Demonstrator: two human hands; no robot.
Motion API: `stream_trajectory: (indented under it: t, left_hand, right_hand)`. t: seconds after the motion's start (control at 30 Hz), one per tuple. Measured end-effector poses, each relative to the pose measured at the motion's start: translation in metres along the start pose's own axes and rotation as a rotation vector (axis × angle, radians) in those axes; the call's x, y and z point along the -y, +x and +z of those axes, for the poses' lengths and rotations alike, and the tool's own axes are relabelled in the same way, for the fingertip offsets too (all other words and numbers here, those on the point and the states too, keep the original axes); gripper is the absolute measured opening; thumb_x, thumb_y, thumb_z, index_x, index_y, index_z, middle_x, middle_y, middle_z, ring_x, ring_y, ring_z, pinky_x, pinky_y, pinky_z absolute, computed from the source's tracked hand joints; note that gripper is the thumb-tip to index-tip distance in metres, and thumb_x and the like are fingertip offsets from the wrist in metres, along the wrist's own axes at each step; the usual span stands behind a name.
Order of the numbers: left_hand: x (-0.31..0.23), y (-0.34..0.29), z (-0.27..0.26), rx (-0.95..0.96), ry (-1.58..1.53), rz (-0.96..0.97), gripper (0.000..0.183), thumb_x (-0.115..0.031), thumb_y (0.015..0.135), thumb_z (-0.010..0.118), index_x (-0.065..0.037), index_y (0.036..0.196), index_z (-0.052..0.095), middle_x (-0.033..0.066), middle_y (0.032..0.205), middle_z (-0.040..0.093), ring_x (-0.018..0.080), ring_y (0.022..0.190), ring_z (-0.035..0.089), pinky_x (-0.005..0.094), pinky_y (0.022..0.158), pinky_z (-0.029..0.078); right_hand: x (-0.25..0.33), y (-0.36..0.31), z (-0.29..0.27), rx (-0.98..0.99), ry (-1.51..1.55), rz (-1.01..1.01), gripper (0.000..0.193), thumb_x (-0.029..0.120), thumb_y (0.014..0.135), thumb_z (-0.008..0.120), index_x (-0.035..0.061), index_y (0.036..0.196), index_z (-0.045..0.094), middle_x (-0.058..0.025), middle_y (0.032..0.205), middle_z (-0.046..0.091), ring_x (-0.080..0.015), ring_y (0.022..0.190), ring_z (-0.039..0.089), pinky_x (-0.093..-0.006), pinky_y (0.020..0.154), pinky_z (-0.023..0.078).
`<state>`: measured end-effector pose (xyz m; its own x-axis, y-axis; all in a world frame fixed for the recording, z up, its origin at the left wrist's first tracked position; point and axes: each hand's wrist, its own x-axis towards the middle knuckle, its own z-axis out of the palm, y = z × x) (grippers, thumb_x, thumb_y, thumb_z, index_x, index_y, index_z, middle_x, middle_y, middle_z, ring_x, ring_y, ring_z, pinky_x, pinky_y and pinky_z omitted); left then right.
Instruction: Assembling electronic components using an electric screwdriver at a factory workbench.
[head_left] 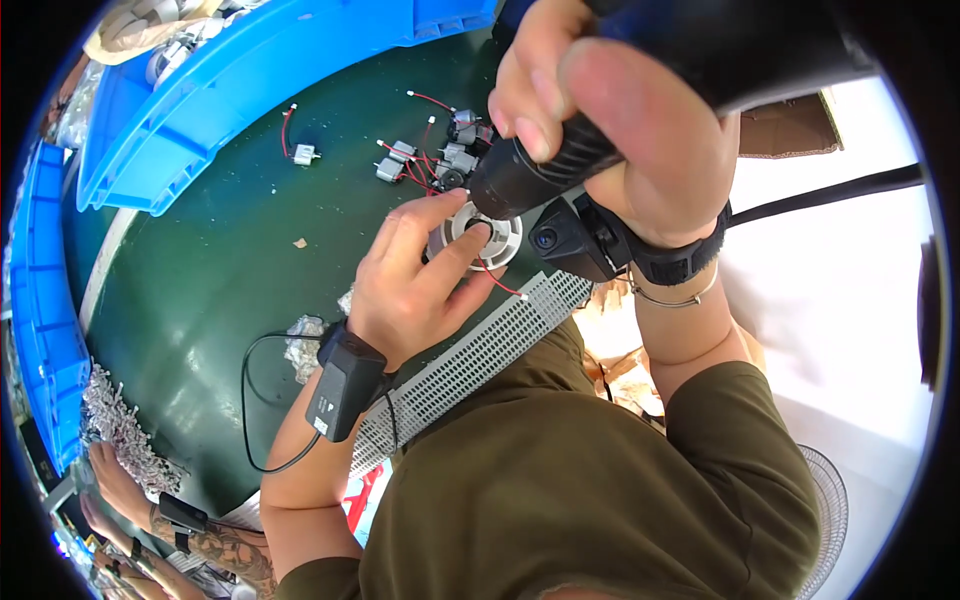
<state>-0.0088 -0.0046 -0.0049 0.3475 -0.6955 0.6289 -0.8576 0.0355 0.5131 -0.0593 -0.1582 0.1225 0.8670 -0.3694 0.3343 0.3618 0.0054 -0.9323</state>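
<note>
My left hand (405,285) has its fingers around a round white-and-grey plastic housing (510,242), keeping it against the green tabletop. A short red wire (500,280) with a white connector trails from the housing toward me. In my right hand (660,130) is a thick black electric screwdriver (535,172), gripped from above and slanting down to the left. Its nose covers the far part of the housing, so the tip and any screw are hidden. Just beyond lie several small silver motors (458,160) with red wires. A single motor (305,154) sits apart, farther left.
A large blue bin (270,75) curves along the far side, with another blue bin (48,280) at left. A grey perforated strip (470,365) edges the table near me. Crumpled clear plastic (303,348) and a heap of small wired parts (125,430) lie left, near a co-worker's hand (120,480).
</note>
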Motion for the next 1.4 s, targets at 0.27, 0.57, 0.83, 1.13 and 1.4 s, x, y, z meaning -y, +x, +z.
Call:
stream_trajectory:
  t: [0.27,0.57,0.83,1.13,1.4]
  left_hand:
    - [-0.002,-0.003,0.006,-0.098,-0.021,-0.011,0.036,-0.006,0.06,0.078,-0.003,0.093,0.065,0.017,0.114,0.056,0.0328,0.096,0.058,0.0374,0.076,0.052]
    - [0.084,-0.057,-0.169,-0.018,0.646,-0.601,0.03,-0.013,0.075,0.067,0.001,0.1,0.059,0.0199,0.101,0.063,0.037,0.09,0.061,0.0405,0.081,0.049]
    - [0.064,0.022,-0.09,0.067,0.828,-0.232,0.043,-0.028,0.081,0.067,-0.006,0.116,0.056,0.016,0.1,0.061,0.0328,0.092,0.06,0.0417,0.078,0.05]
    - [0.034,0.028,-0.065,-0.217,0.104,-0.319,0.033,-0.007,0.07,0.078,0.0,0.096,0.059,0.0105,0.083,0.062,0.0189,0.066,0.06,0.0312,0.061,0.05]
    - [-0.053,0.028,-0.059,0.15,0.111,0.22,0.053,-0.009,0.067,0.078,0.0,0.114,0.055,0.0164,0.102,0.06,0.0328,0.093,0.059,0.0405,0.081,0.048]
  right_hand:
    - [-0.013,0.003,-0.012,0.369,0.022,-0.417,0.01,0.002,0.087,0.051,-0.0046,0.094,0.054,-0.0119,0.079,0.055,-0.021,0.071,0.056,-0.0315,0.069,0.047]
    - [0.022,0.019,-0.011,-0.149,-0.382,-0.154,0.03,0.01,0.078,0.07,-0.0037,0.099,0.054,-0.0053,0.07,0.06,-0.0114,0.06,0.057,-0.023,0.055,0.045]
    - [0.003,0.031,-0.015,-0.194,-0.417,-0.202,0.021,0.012,0.076,0.074,0.0015,0.082,0.057,-0.0018,0.069,0.058,-0.008,0.062,0.054,-0.0214,0.055,0.042]
    - [-0.027,-0.028,-0.002,-0.105,-0.604,-0.592,0.045,0.004,0.073,0.074,0.0008,0.112,0.053,-0.0124,0.11,0.056,-0.0181,0.09,0.06,-0.0307,0.078,0.049]
    - [-0.02,-0.095,-0.042,0.317,-0.305,-0.285,0.021,0.012,0.079,0.072,0.0035,0.095,0.061,-0.011,0.088,0.062,-0.0265,0.077,0.062,-0.0327,0.065,0.05]
